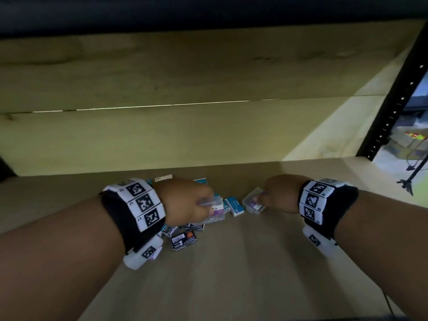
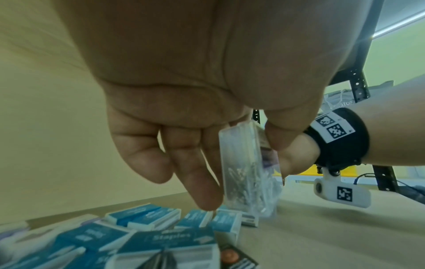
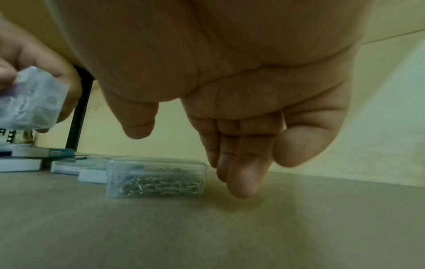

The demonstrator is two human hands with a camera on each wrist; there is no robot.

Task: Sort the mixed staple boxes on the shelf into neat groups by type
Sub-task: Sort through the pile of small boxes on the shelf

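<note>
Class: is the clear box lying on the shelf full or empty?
Partly full: the clear box holds metal clips in its lower half, with bare space above.

- Staple boxes (image 2: 147, 216) — blue with white edges.
- Black box (image 1: 183, 240) — white barcode label, orange mark.
- Clear case (image 3: 156, 180) — silver contents.
- Wristbands (image 1: 136, 212) — black, black-and-white square markers.
- Shelf (image 1: 231, 262) — tan.

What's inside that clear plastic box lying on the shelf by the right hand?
The clear plastic box holds a loose heap of silvery metal clips or staples, filling only its lower part. Its far side is hidden, and blur prevents telling which they are. The right hand hovers beside it, not touching.
</note>
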